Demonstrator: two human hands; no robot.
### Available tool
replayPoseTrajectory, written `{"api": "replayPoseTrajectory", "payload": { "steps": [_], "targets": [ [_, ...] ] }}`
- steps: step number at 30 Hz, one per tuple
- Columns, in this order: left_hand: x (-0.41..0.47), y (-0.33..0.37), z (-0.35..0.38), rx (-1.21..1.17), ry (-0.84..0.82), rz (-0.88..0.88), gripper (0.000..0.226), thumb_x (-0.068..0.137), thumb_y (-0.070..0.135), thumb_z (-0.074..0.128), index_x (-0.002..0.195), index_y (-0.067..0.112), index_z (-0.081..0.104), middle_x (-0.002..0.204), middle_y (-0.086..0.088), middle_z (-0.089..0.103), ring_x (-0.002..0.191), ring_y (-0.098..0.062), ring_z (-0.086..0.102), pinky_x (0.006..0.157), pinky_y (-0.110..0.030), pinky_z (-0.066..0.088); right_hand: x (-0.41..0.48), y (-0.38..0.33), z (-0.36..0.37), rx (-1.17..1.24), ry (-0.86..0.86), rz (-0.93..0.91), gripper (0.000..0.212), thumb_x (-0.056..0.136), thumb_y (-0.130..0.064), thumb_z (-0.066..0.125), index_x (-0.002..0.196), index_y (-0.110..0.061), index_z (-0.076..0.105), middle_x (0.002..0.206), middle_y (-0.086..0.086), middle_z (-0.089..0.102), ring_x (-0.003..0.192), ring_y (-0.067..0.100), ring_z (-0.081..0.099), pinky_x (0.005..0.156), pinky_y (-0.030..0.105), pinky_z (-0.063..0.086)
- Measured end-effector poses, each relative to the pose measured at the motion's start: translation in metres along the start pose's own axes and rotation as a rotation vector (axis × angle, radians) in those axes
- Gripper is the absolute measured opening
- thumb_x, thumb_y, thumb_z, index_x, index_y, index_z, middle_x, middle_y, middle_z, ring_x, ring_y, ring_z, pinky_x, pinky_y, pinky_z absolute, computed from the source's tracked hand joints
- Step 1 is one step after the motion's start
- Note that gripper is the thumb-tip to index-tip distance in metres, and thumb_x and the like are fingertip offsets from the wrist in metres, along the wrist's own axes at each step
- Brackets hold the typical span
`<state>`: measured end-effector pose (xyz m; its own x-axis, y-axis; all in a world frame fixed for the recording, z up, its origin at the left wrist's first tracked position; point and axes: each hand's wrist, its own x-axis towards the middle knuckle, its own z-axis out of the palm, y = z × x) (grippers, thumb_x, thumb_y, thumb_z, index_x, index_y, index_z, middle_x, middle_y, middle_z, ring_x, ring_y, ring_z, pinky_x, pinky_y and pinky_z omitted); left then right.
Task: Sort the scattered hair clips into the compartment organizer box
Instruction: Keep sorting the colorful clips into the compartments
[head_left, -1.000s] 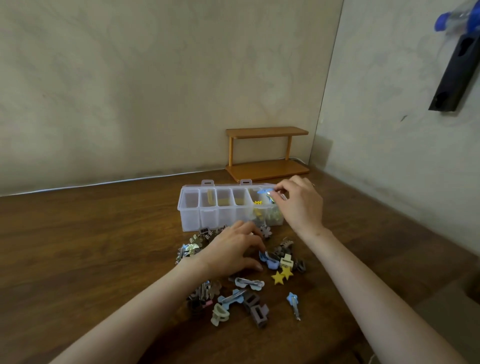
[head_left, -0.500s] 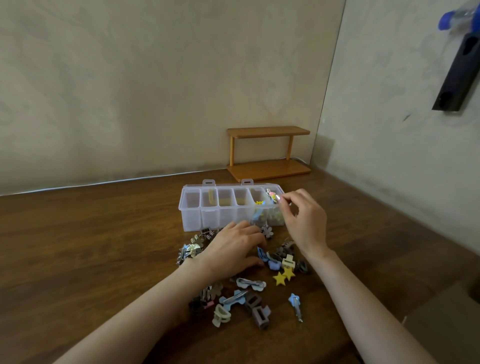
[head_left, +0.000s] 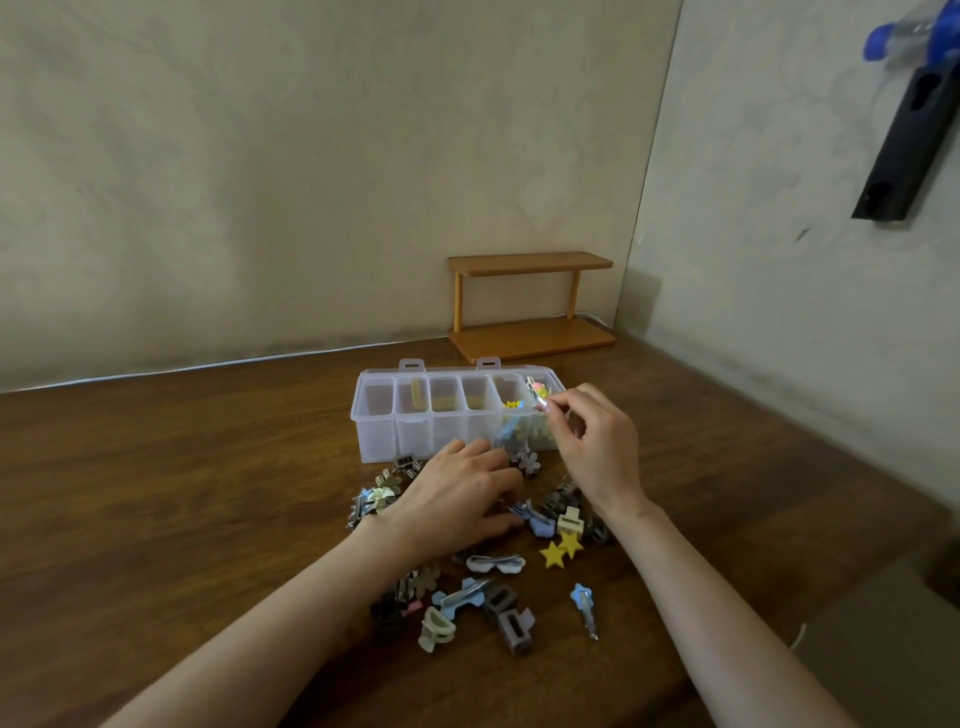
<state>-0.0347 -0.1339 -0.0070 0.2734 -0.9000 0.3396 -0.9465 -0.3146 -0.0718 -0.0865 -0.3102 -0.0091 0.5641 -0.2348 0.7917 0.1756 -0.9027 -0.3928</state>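
Note:
A clear compartment organizer box (head_left: 382, 436) stands on the wooden table (head_left: 156, 493); its right-hand compartments hold coloured clips, and some middle ones hold yellow pieces. My right hand (head_left: 597, 457) pinches a small silvery hair clip (head_left: 540, 402) at the front rim of the rightmost compartments. My left hand (head_left: 457, 499) rests flat on the pile of scattered clips (head_left: 467, 587) just in front of the box, hiding part of it. Around it lie yellow star clips (head_left: 558, 551), a blue star clip (head_left: 584, 605), a white clip (head_left: 493, 563) and grey claw clips (head_left: 511, 621).
A small two-tier wooden shelf (head_left: 530, 306) stands in the back corner behind the box. A white cable (head_left: 208, 364) runs along the back wall. A black holder (head_left: 909, 135) hangs on the right wall. A brownish surface (head_left: 883, 649) sits at the lower right.
My right hand has drawn back from above the right-hand compartments toward their front rim, still pinching a clip. My left hand has stayed on the pile.

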Motion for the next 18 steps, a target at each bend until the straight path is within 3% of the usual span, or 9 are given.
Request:
{"api": "replayPoseTrajectory", "payload": {
  "steps": [6,11,18],
  "targets": [
    [0.0009,0.0001,0.0008,-0.008,-0.012,-0.014,0.041,0.083,0.058,0.05,0.101,0.022,0.057,0.104,0.007,0.054,0.095,-0.011,0.044,0.081,-0.026,0.036,-0.0003,0.0008,0.0009,0.012,-0.006,0.002,0.009,0.09,-0.017,0.059,0.086,-0.014,0.066,0.078,-0.013,0.052,0.061,-0.002,0.047,0.056,0.009,0.037],
    [0.0018,0.0011,-0.002,-0.009,0.029,0.008,0.026,0.085,0.041,0.057,0.102,0.02,0.057,0.105,0.004,0.058,0.099,-0.014,0.051,0.083,-0.029,0.041,-0.0003,0.0017,0.0015,0.031,-0.018,0.006,0.009,0.09,-0.017,0.059,0.086,-0.015,0.067,0.077,-0.012,0.053,0.06,0.005,0.05,0.054,0.012,0.038],
    [0.0023,-0.0074,-0.0074,-0.033,-0.101,-0.109,0.022,0.087,0.033,0.057,0.107,0.024,0.057,0.11,0.007,0.059,0.105,-0.013,0.049,0.091,-0.031,0.039,-0.0004,0.0013,0.0028,0.054,-0.039,0.011,0.008,0.09,-0.017,0.06,0.086,-0.016,0.067,0.077,-0.014,0.052,0.061,0.0,0.048,0.056,0.009,0.037]
  ]
}}
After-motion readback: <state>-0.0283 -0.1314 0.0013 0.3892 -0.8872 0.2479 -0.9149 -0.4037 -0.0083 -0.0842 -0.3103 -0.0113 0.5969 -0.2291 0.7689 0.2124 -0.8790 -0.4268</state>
